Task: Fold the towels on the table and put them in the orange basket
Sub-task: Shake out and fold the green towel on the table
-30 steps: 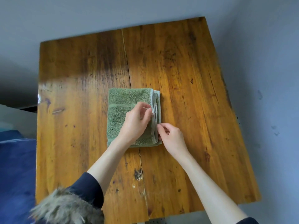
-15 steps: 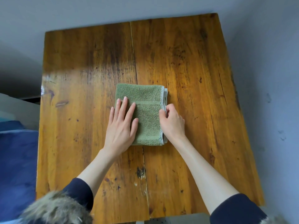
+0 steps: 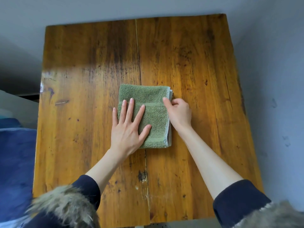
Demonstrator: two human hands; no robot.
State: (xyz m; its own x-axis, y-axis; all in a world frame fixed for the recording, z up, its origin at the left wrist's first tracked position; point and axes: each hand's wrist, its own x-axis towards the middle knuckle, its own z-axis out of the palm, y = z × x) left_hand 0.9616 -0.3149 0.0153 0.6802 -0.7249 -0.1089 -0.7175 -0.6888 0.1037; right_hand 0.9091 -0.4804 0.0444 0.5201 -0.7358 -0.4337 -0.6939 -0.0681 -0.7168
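Observation:
A green towel (image 3: pixel 154 102) lies folded into a small rectangle at the middle of the wooden table (image 3: pixel 197 63), its stacked pale edges facing right. My left hand (image 3: pixel 128 127) rests flat on the towel's left half, fingers spread and pointing away from me. My right hand (image 3: pixel 178 112) sits at the towel's right edge, its thumb on top and its curled fingers against the layered edge. No orange basket is in view.
The table ends close on every side, with grey floor beyond it at right and far. A dark blue cushioned seat (image 3: pixel 14 170) stands to the left of the table. Fur-trimmed dark sleeves (image 3: pixel 65 209) fill the bottom of the view.
My left hand went from pinching the towel's right edge to lying flat on its left half. My right hand slid farther up along the right edge.

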